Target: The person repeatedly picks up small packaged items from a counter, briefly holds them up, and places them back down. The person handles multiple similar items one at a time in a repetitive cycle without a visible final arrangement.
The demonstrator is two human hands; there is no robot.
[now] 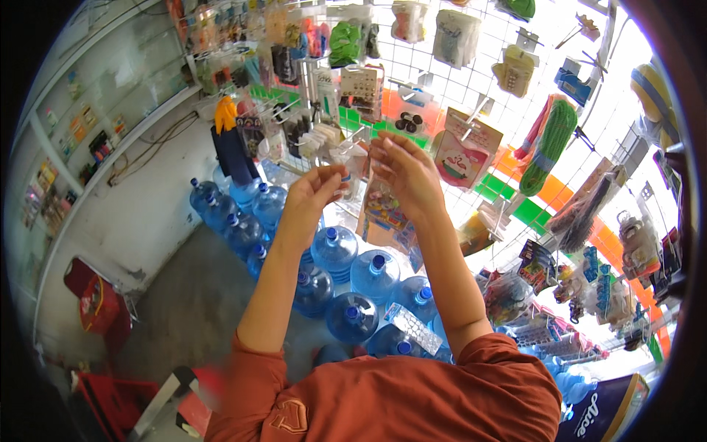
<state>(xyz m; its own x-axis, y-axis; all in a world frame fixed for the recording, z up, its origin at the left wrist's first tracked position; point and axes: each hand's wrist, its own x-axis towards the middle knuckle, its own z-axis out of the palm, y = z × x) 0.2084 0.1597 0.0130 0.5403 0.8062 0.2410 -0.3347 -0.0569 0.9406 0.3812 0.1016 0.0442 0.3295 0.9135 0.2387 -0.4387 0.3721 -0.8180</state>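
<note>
My left hand (315, 190) is raised at a wire grid display, thumb and forefinger close together beside a small blue-edged item; whether they grip it cannot be told. My right hand (406, 177) is raised to its right, fingers loosely curved, with nothing visibly held. Small clear packets (323, 139) hang on hooks just beyond my left hand. Below my right hand hangs a pack of colourful small items (384, 205). A pink card pack (463, 157) hangs to the right of it, and a card of dark round pieces (409, 120) hangs above.
Large blue water bottles (333, 248) stand below the grid, a silvery blister pack (414, 329) lying over some. Green rope (548, 146) and more packets hang at right. A glass display case (110, 119) lines the left wall; a red bag (99, 304) is near its base.
</note>
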